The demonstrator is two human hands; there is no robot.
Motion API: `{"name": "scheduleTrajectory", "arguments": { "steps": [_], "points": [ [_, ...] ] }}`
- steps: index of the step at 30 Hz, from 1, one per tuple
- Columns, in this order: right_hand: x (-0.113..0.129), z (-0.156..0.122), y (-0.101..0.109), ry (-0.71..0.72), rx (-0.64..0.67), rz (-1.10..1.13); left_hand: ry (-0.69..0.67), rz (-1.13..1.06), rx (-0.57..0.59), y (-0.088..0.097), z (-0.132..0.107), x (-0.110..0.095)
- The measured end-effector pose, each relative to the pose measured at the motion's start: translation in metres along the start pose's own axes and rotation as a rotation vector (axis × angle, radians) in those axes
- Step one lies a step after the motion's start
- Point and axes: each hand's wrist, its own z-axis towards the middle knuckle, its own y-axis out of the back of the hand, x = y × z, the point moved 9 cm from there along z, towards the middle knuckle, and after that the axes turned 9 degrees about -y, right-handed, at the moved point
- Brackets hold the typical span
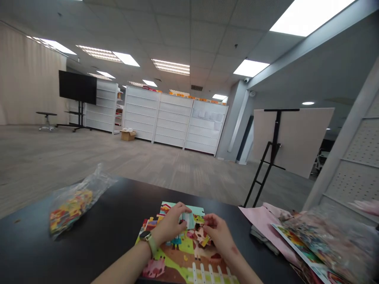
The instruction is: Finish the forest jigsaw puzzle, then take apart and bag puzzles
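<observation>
A partly built jigsaw puzzle (186, 256) with a farm scene lies on the black table (59, 252), showing a white fence and a pink pig. My left hand (169, 224), with a watch (149, 241) on its wrist, pinches a pale blue puzzle piece (188, 220) above the puzzle. Close beside it, my right hand (215, 232) grips a small yellow-edged puzzle piece (205, 238) at the puzzle's surface. A clear plastic bag of colourful puzzle pieces (71, 209) lies on the table to the left.
At the table's right end, a pink sheet (260, 223) lies beneath a printed picture sheet (299, 246) and a clear plastic wrapper (331, 244). Beyond the table's far edge are a carpeted floor, a black easel (266, 157) and white shelving (171, 120).
</observation>
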Motion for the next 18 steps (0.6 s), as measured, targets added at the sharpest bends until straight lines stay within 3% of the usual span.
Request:
{"name": "scheduleTrajectory", "arguments": {
  "steps": [5,8,11,13,15,18],
  "points": [
    [0.014,0.001,0.02,0.036,-0.049,0.086,0.004,-0.023,0.018,-0.004,-0.002,-0.002],
    [0.02,-0.009,0.007,0.067,0.028,0.092,0.02,-0.038,0.026,0.001,0.002,0.0],
    [0.03,-0.025,-0.022,0.191,0.158,-0.184,0.092,0.018,-0.066,0.028,0.004,0.015],
    [0.037,-0.033,-0.029,0.289,0.164,-0.385,0.153,0.09,-0.112,0.048,0.001,0.028],
    [0.041,-0.032,-0.02,0.328,0.099,-0.496,0.212,0.165,-0.097,0.058,-0.005,0.039],
    [0.037,-0.019,0.004,0.302,-0.006,-0.566,0.285,0.256,0.003,0.052,-0.015,0.05]
  ]
}}
